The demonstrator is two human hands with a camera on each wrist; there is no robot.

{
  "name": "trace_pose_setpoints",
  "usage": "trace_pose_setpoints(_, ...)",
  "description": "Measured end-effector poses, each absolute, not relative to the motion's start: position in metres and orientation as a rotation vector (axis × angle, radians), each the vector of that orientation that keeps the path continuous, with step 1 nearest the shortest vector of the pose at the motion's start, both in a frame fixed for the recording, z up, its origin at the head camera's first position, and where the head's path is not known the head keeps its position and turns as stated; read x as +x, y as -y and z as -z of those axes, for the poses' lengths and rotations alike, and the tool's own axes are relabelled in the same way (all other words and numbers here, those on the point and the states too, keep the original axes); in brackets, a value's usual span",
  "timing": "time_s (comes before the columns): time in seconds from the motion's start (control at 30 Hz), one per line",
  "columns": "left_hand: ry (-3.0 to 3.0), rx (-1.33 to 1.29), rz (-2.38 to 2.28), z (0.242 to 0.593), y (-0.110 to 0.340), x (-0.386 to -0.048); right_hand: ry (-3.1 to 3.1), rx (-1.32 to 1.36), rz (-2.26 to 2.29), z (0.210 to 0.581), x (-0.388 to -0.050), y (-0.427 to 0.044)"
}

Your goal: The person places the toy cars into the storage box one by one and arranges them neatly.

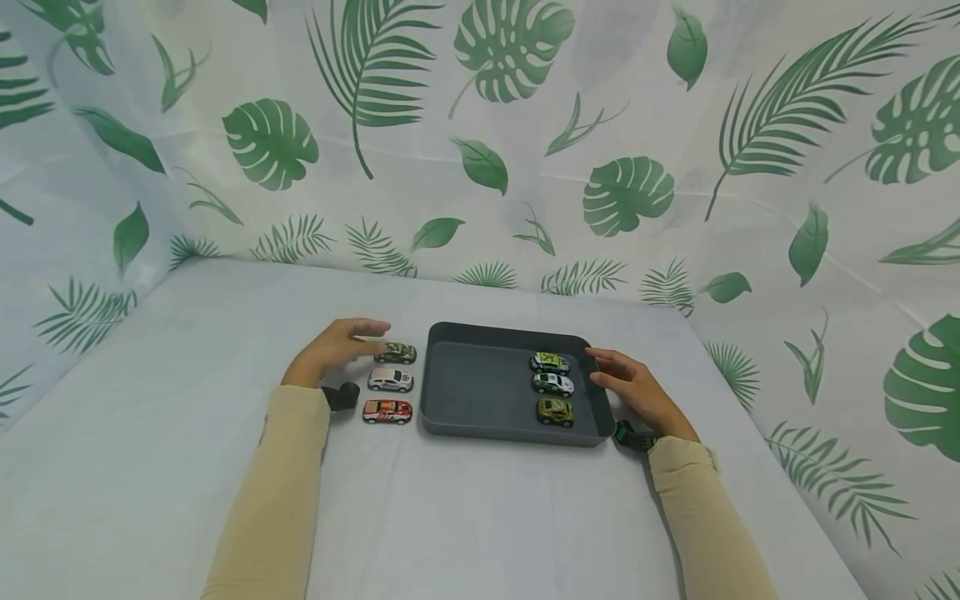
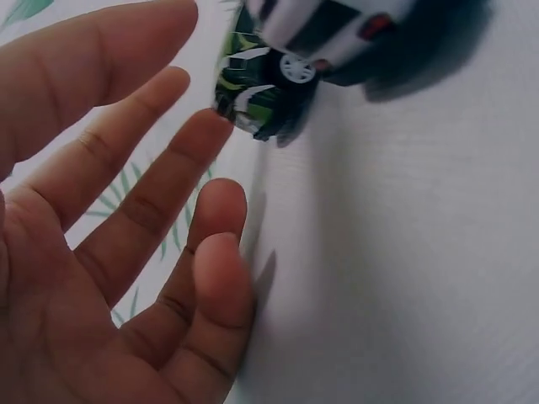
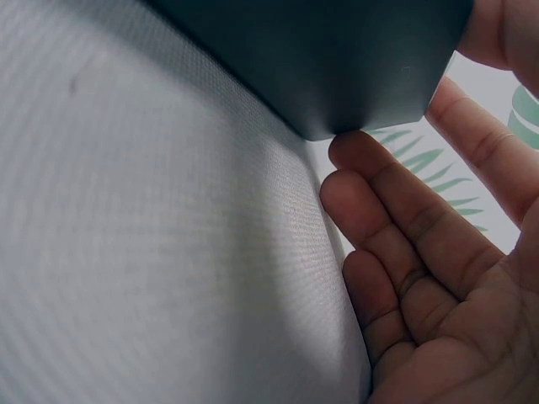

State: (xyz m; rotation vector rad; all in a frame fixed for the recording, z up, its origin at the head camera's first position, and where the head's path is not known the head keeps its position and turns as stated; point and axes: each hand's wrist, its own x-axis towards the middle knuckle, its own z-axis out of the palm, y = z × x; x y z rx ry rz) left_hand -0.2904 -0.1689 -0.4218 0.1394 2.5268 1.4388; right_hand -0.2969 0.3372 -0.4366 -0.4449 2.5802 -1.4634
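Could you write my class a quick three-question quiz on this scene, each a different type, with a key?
1. Count: how many small toy cars sit inside the shallow dark grey rectangular tray?

2. Choose: which car outside the tray is nearest the left hand?
A) the red-and-white car
B) the white car
C) the green camouflage car

3. True or false: the right hand is at the tray's left end.

Key:
1. Three.
2. C.
3. False; it is at the tray's right end.
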Motion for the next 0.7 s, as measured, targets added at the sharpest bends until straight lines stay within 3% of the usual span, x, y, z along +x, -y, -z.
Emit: trace_pose_setpoints(0.7, -2.613, 0.183, -1.238, 0.4231, 0.1615, -0.2930, -2.616, -0.429, 1.430, 0.4403, -0.2987, -0.3392)
